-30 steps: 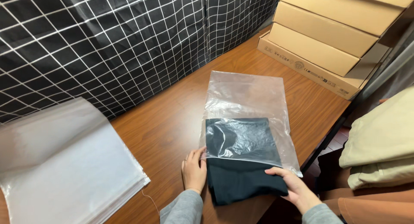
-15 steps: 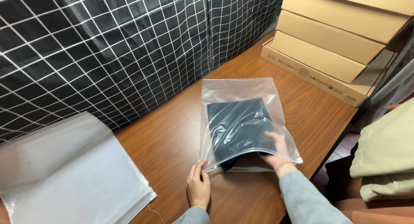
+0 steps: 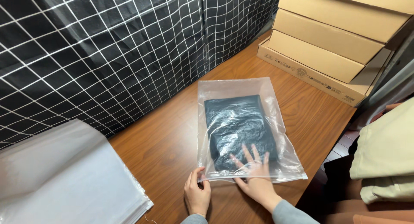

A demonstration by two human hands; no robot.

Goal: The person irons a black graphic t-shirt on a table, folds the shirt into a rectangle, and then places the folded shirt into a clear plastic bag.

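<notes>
The right hand [image 3: 254, 174] is inside the mouth of the clear plastic bag [image 3: 248, 129], fingers spread flat on the folded dark garment [image 3: 239, 129] that lies in it. The left hand [image 3: 197, 194] pinches the bag's near left corner. The bag lies flat on the wooden bench [image 3: 172, 142]. A stack of clear bags [image 3: 64, 176] is at the left, cardboard boxes [image 3: 327, 47] are at the far end, and a checked curtain [image 3: 108, 51] hangs behind. Folded beige cloth [image 3: 388, 155] is beyond the right edge.

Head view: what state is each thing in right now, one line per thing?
Clear plastic bag: flat on the table, mouth open toward the person.
Dark folded garment: fully inside the bag.
Left hand: pinching the bag's near corner.
Right hand: fingers inside the bag's mouth.
Stack of clear bags: lying flat.
Cardboard boxes: stacked, closed.
</notes>
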